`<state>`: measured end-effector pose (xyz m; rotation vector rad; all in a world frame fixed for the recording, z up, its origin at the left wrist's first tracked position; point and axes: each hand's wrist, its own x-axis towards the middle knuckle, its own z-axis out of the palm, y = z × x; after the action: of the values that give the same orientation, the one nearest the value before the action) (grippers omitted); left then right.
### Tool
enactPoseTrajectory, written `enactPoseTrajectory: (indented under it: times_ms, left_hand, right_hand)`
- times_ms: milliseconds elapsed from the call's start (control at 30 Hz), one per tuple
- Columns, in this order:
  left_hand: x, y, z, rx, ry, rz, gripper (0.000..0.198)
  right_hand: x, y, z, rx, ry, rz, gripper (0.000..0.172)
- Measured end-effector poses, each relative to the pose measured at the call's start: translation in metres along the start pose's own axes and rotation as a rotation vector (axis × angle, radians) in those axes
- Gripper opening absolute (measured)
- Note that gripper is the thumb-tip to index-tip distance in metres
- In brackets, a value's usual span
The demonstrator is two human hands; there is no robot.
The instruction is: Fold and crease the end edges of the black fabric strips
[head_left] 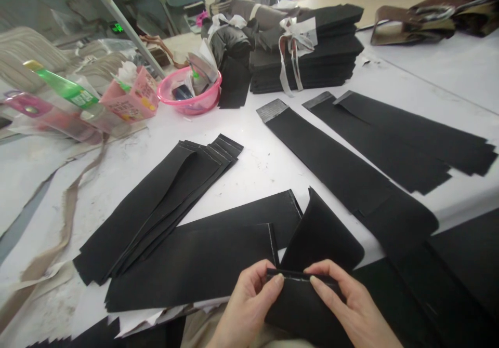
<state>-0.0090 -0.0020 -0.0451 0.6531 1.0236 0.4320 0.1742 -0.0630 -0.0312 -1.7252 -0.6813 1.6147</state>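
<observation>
One black panel [304,306], near, is being pinched along its pale-lined edge in the grip of left hand [253,296] and right hand [346,296], its folding seemingly unfinished, while left strip stack [144,197] and far-right strip stack [413,135] are being carried, untouched, by the table [257,166].

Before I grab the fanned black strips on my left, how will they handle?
The fanned black strips will probably bend rather than stay rigid, since the top one's edge lifts in a curve. They may slide apart, as they lie loosely overlapped. Each is likely light, judging by its thin edge.
</observation>
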Motion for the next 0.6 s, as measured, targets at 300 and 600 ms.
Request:
enactPoseTrajectory:
  times_ms: [300,600]
  left_hand:
    - [-0.0048,0.0061,0.0027,-0.037,0.023,-0.002,0.041]
    - [-0.0068,0.0043,0.0000,-0.021,0.004,0.009,0.041]
  right_hand:
    - [0.0026,-0.0034,0.0041,-0.014,0.004,0.003,0.037]
    - [0.0034,-0.0019,0.0052,0.022,0.021,0.004,0.035]
